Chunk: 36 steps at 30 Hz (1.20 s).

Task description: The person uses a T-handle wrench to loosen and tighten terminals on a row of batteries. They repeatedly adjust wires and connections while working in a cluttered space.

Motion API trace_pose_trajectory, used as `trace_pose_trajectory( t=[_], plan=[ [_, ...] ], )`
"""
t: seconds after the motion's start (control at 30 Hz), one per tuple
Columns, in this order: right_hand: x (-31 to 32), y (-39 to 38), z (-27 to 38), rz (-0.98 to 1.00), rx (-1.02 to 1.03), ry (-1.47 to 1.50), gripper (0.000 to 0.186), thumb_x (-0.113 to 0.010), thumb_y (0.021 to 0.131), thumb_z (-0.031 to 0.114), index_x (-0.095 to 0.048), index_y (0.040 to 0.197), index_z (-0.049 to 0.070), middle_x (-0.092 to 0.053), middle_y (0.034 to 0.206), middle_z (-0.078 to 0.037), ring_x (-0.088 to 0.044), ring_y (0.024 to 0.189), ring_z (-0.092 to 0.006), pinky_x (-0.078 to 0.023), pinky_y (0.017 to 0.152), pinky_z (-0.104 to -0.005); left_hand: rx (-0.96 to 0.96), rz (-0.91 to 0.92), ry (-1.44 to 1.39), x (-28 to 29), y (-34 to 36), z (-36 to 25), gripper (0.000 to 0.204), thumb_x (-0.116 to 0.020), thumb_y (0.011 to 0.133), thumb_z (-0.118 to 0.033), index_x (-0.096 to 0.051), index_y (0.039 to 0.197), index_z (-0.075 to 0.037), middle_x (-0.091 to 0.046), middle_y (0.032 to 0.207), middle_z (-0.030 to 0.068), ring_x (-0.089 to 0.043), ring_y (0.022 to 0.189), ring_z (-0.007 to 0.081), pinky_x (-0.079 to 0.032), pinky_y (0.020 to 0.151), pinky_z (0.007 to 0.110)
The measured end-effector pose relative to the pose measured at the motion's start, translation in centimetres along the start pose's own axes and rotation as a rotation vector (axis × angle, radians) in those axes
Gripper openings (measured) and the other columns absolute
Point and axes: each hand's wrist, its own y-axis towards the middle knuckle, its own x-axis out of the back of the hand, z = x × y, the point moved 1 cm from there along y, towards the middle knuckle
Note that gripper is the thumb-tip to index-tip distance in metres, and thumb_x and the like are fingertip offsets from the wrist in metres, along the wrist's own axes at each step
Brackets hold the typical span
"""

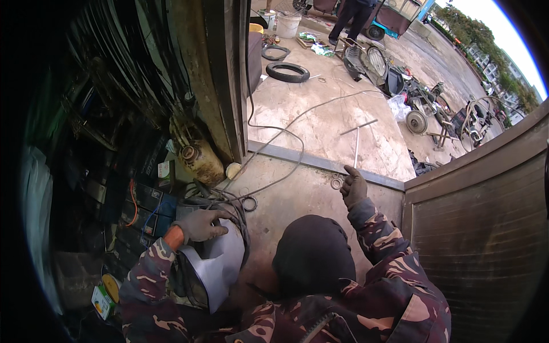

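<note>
My right hand [354, 187], in a dark grey glove, is closed at the lower end of a thin metal T-handle wrench [358, 146], whose crossbar reaches out over the doorway sill. One finger points upward beside the shaft. My left hand [201, 225], gloved too, grips the top edge of a pale grey-white curved panel [216, 268], with thumb and forefinger on either side of it. Black cables [240, 220] lie around this panel. Two metal rings [336, 183] lie beside my right hand, and a dark ring [250, 203] lies beyond my left.
A metal sill [326, 164] crosses the doorway, with a brown door panel [480, 211] at right. Dark batteries [150, 206] and a dirty yellowish tank [201, 163] crowd the left. Outside are a tyre [287, 72], scattered vehicle parts [416, 121] and a standing person [353, 20].
</note>
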Motion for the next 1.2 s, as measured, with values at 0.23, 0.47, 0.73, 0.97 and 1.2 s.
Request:
trace_pose_trajectory(
  t=[0.23, 0.47, 0.73, 0.97, 1.2],
  plan=[
    [2.9, 2.4, 1.6, -0.161, 0.030, 0.275, 0.024, -0.060, 0.103, 0.028, -0.062, 0.118, 0.010, -0.024, 0.058, 0.008, -0.022, 0.044, -0.0079, -0.018, 0.041, -0.0283, 0.116, 0.113, -0.057, 0.2, 0.0, -0.2, 0.056, -0.071, 0.093, -0.043, -0.064, 0.140, -0.012, -0.072, 0.124, 0.0210, -0.069, 0.113, 0.0369, -0.052, 0.100, 0.043],
    [2.3, 1.4, -1.5, -0.084, -0.107, 0.297, 0.018, -0.059, 0.103, 0.027, -0.062, 0.114, 0.013, -0.026, 0.056, 0.009, -0.021, 0.040, -0.0081, -0.016, 0.039, -0.0281, 0.063, 0.089, -0.054, -0.4, 0.5, 0.7, 0.052, -0.071, 0.094, -0.041, -0.065, 0.138, -0.014, -0.070, 0.130, 0.0188, -0.067, 0.116, 0.0380, -0.051, 0.102, 0.045],
    [-3.2, 0.0, -6.9, 0.002, -0.189, 0.388, 0.012, -0.059, 0.100, 0.024, -0.053, 0.090, 0.020, -0.022, 0.055, 0.008, -0.019, 0.041, -0.0094, -0.015, 0.040, -0.0294, -0.001, 0.092, -0.056, -0.3, 0.4, 0.5, 0.053, -0.071, 0.094, -0.040, -0.063, 0.139, -0.013, -0.067, 0.138, 0.0153, -0.064, 0.126, 0.0375, -0.049, 0.108, 0.044],
    [-5.0, -1.4, -9.0, -0.059, -0.264, 0.348, 0.013, -0.060, 0.100, 0.023, -0.057, 0.109, 0.013, -0.024, 0.056, 0.008, -0.018, 0.042, -0.0079, -0.015, 0.041, -0.0285, -0.018, 0.063, -0.033, -0.7, 0.2, 1.3, 0.055, -0.069, 0.094, -0.042, -0.063, 0.140, -0.013, -0.069, 0.133, 0.0173, -0.066, 0.121, 0.0377, -0.050, 0.106, 0.043],
    [-4.5, -0.6, -7.2, -0.008, -0.267, 0.419, 0.008, -0.058, 0.100, 0.024, -0.060, 0.101, 0.017, -0.026, 0.054, 0.010, -0.019, 0.041, -0.0070, -0.016, 0.041, -0.0275, 0.008, 0.103, -0.047, -1.1, 0.5, 1.4, 0.053, -0.070, 0.094, -0.042, -0.064, 0.139, -0.015, -0.071, 0.128, 0.0172, -0.069, 0.115, 0.0368, -0.052, 0.102, 0.044]
  ],
)
